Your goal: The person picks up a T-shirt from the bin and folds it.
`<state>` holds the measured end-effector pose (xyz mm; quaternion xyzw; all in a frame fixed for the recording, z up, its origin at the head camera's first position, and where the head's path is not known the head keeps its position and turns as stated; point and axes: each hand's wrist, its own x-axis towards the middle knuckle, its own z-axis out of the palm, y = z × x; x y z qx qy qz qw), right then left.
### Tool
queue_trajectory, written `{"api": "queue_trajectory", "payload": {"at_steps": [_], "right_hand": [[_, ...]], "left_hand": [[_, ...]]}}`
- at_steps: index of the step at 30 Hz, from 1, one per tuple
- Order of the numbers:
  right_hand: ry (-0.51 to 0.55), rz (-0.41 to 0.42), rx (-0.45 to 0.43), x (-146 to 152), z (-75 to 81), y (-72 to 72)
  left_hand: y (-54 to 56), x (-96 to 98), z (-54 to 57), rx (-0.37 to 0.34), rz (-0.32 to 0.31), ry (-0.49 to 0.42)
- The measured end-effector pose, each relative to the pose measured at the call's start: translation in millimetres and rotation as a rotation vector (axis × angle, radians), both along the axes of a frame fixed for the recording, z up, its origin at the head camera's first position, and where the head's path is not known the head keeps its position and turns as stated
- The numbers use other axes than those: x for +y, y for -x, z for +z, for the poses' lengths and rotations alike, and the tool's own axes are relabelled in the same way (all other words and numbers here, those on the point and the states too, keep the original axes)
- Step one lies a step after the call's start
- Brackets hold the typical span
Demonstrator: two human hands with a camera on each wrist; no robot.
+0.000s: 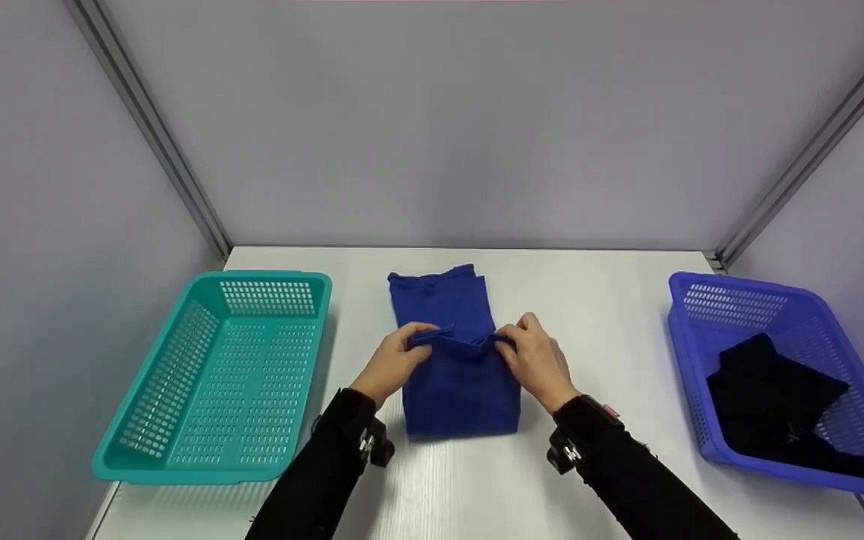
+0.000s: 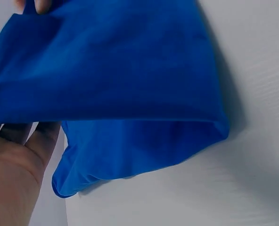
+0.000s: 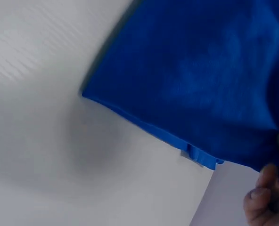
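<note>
A blue folded garment [image 1: 462, 397] lies lengthwise on the white table, its near part doubled over toward the middle. My left hand [image 1: 393, 361] pinches the left end of the raised edge between thumb and fingers. At the right end of that same edge, my right hand [image 1: 538, 360] pinches the cloth. In the left wrist view the blue cloth [image 2: 120, 61] forms an open fold, with lower layers showing beneath. The right wrist view shows the fingertips [image 3: 267, 175] gripping the cloth's border.
To the left stands a teal perforated basket [image 1: 211, 475] with nothing in it. A purple basket [image 1: 732, 289] at the right holds black cloth [image 1: 769, 390], part of which hangs toward its right rim. Grey panels [image 1: 477, 135] enclose the white table [image 1: 589, 285].
</note>
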<state>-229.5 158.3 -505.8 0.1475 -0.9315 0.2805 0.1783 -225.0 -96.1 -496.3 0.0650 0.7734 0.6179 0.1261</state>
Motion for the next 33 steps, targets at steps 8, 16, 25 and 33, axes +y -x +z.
{"api": "queue_trajectory", "payload": {"at_steps": [8, 16, 25, 33], "right_hand": [[0.124, -0.006, -0.146, 1.7, -19.9, 4.1], [-0.14, 0.24, -0.214, 11.8, -51.4, -33.2], [-0.406, 0.411, -0.122, 21.7, -72.0, -53.7], [-0.561, 0.405, 0.131, 27.9, -80.5, -56.7]], "left_hand": [[11.0, -0.9, -24.3, 0.131, 0.148, 0.272], [-19.7, -3.5, -55.3, 0.416, 0.1, 0.629], [-51.2, -1.1, -87.8, 0.607, -0.07, 0.965], [-61.3, -5.0, -92.4, 0.779, -0.34, 1.044]]}}
